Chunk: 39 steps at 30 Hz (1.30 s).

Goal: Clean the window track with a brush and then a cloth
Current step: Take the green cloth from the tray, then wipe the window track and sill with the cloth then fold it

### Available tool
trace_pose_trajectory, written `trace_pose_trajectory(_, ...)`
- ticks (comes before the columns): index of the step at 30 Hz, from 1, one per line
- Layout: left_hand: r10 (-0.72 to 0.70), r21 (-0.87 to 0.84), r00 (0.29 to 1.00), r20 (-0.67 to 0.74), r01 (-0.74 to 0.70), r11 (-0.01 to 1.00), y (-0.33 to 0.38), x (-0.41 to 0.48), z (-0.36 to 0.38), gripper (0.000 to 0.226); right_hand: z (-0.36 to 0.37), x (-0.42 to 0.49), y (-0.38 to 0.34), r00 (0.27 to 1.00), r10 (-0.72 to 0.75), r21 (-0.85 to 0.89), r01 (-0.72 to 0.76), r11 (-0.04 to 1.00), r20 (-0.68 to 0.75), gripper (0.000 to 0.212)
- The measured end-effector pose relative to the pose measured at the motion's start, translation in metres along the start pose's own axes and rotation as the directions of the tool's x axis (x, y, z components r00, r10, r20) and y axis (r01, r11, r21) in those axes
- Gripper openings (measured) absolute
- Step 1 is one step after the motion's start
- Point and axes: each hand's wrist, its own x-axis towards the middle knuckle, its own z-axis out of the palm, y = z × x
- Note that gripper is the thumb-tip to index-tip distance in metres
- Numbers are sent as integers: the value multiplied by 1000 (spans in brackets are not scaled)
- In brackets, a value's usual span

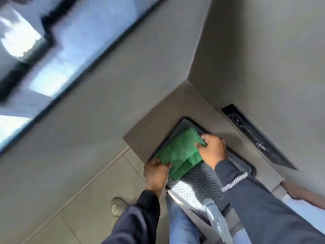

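A folded green cloth (179, 152) lies on a dark patterned mat (204, 180) that sits on a grey ledge. My left hand (155, 173) grips the cloth's lower left edge. My right hand (213, 149) pinches its upper right corner. The window (35, 55) with its dark frame runs across the upper left, blurred. No brush can be made out.
A grey wall (255, 50) rises behind the ledge, with a dark slot (253, 132) in it to the right. Tiled floor (88, 199) and my shoe (117, 206) show at lower left. A clear plastic item (216, 219) sits at the mat's near edge.
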Motion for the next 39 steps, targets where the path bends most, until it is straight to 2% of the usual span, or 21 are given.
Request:
trace_pose_trajectory(2,92,-11,995,23,-92,996,20,-31,-27,13,-22,-27,-15,1000,5,75,-4,997,-10,36)
trace_pose_trajectory(5,232,-96,972,44,-227,969,53,-84,-78,19,-59,-76,-49,997,-66,225,71,972,-27,8)
trace_pose_trajectory(8,368,-109,929,-28,-369,923,75,-131,-135,19,-89,-124,-95,980,-192,333,196,922,-45,6)
trace_pose_trajectory(10,432,-134,895,-108,-444,886,81,-159,-176,13,-102,-156,-132,954,-295,383,296,875,-63,13)
trace_pose_trajectory(12,464,-165,869,-174,-490,856,84,-182,-212,11,-106,-181,-166,914,-401,408,391,825,-66,19)
trace_pose_trajectory(15,469,-235,804,-366,-568,789,87,-206,-277,14,-97,-216,-234,816,-578,441,528,726,-26,19)
trace_pose_trajectory(19,398,-261,699,-594,-636,726,88,-214,-369,36,-66,-266,-335,657,-754,460,667,586,8,16)
trace_pose_trajectory(23,347,-181,574,-741,-669,721,92,-194,-456,18,-18,-302,-428,572,-819,432,728,532,45,17)
trace_pose_trajectory(28,324,-180,524,-787,-699,692,92,-157,-528,33,46,-318,-497,523,-848,350,782,516,80,21)
trace_pose_trajectory(30,341,-138,490,-802,-708,692,77,-144,-535,33,65,-308,-502,506,-859,201,835,512,83,24)
trace_pose_trajectory(32,431,-9,413,-802,-731,683,53,-141,-530,38,67,-294,-500,469,-880,-24,883,469,75,28)
trace_pose_trajectory(33,499,92,358,-789,-735,672,40,-140,-523,40,63,-286,-498,420,-907,-136,901,411,38,32)
trace_pose_trajectory(35,591,236,325,-739,-696,678,3,-132,-518,43,75,-282,-505,235,-972,-315,922,224,-5,39)
trace_pose_trajectory(37,655,376,368,-660,-593,712,-22,-126,-508,52,93,-296,-518,73,-996,-377,925,49,50,40)
trace_pose_trajectory(39,695,543,437,-571,-433,719,-36,-119,-500,68,122,-321,-529,-32,-968,-382,915,-129,251,41)
